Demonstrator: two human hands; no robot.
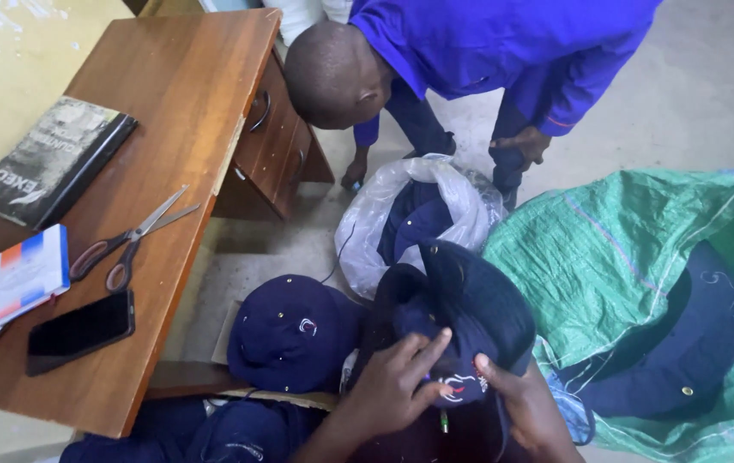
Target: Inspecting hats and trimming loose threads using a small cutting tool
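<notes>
A pale concrete floor runs under everything here, and a brown wooden worktop with drawers stands along the left side. On it lie a dark book, a pair of scissors, a small red, white and blue box and a black phone, all set back from the near edge, so they seem parked out of the way.

At the bottom, the left hand rests on a navy hat, its fingers spread flat over the crown near the stitched emblem, seemingly to steady the cloth. The right hand grips the hat's lower edge from the other side; its thumb presses onto the cloth beside the emblem, the other fingers hidden underneath. The hat is tipped up between both hands, just in front of the person's body.

A second navy hat sits just beside it on the left, and more dark cloth is heaped below. Behind, a clear plastic bag gapes open with navy cloth inside. To the right, a green woven sack lies spread wide with another hat on it.

A co-worker in blue overalls bends over the bag, one hand reaching down beside it. Little free floor remains between sack, bag and worktop; the open space lies beyond the co-worker.
</notes>
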